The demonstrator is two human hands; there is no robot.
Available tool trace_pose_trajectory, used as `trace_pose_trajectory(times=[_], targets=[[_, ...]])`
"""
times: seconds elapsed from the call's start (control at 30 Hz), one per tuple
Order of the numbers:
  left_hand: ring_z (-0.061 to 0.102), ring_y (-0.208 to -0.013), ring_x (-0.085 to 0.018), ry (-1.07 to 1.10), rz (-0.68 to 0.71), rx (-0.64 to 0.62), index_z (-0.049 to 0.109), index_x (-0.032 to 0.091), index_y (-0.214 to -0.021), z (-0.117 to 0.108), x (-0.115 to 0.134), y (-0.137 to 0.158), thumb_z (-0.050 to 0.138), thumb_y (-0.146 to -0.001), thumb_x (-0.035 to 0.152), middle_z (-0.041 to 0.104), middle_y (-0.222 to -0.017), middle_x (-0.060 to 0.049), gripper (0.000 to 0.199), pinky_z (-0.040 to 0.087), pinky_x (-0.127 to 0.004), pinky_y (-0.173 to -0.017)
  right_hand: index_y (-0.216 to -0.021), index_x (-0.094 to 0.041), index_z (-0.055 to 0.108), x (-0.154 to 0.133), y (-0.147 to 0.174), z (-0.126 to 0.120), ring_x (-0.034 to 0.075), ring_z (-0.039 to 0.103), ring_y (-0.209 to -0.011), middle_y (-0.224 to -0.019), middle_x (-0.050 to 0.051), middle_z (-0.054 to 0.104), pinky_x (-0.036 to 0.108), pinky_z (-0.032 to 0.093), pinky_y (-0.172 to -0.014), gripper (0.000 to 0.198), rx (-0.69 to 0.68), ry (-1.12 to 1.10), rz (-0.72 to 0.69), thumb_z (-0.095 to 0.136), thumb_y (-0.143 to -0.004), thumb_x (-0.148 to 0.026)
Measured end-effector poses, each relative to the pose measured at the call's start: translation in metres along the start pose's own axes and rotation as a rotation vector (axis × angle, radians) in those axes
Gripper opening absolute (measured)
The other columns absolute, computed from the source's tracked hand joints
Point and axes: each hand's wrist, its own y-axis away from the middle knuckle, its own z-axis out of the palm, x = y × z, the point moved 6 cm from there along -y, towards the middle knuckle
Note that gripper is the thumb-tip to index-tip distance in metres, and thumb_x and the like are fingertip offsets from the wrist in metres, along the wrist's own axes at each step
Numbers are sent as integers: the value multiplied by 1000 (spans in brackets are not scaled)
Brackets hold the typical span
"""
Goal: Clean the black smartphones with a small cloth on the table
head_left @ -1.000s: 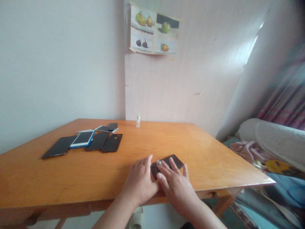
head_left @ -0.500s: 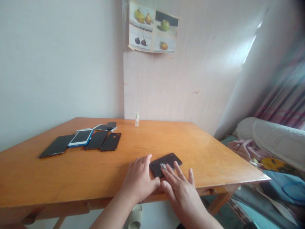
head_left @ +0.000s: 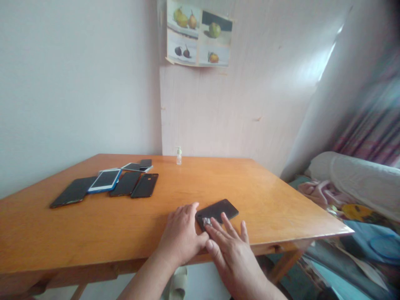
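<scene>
A black smartphone (head_left: 223, 209) lies flat and slanted near the front edge of the wooden table. My left hand (head_left: 182, 229) grips its left end, with the thumb at the near corner and the index finger at the far one. Under the index and middle fingertips of my right hand (head_left: 233, 246) is a small crumpled whitish tissue (head_left: 206, 222), pressed onto the phone's left part. That hand's fingers are stretched out and spread, not closed around the tissue. The phone's near left edge is partly hidden behind my fingers.
Left on the table (head_left: 193, 183) lie several devices, among them a black tablet (head_left: 73, 192), a blue-edged white tablet (head_left: 105, 180) and a black phone or case (head_left: 145, 185). A small clear pump bottle (head_left: 179, 156) stands at the back. Bedding (head_left: 353, 175) is piled at right.
My right hand has slid a little left along the phone, taking the tissue toward the phone's left end. My left hand and the phone stay nearly still; the view shifts slightly.
</scene>
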Motion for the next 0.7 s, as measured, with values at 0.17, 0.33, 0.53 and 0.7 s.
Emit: trace_pose_trajectory(times=[0.17,0.33,0.53,0.7], targets=[[50,-119,-29,-13,12,-3,44,18,-131,1,1,-1,61,-71,33,58,-128,-12,64,35,-41,-101,-138,-38,48,34,-9,-8,31,15,-145,-147,-4,43,73,2,-107,49,41,22,124,22,-98,-55],[51,-118,-29,1,17,17,45,19,-129,-1,1,-1,60,-68,28,59,-126,-10,63,36,-41,-100,-138,-31,49,65,-16,-15,32,14,-145,-146,0,44,75,2,-106,51,112,134,298,24,-99,-51],[50,-119,-29,27,-13,-8,46,20,-129,1,-1,0,61,-71,32,59,-126,-9,60,34,-42,-103,-139,-36,48,-3,0,-1,31,22,-143,-145,1,46,69,4,-111,48,26,17,-12,28,-98,-53],[50,-118,-29,13,9,0,46,20,-129,0,0,-1,61,-69,30,58,-127,-11,63,34,-42,-102,-137,-37,50,39,-14,-9,30,18,-144,-144,-1,47,72,1,-108,49,77,60,139,23,-99,-53]])
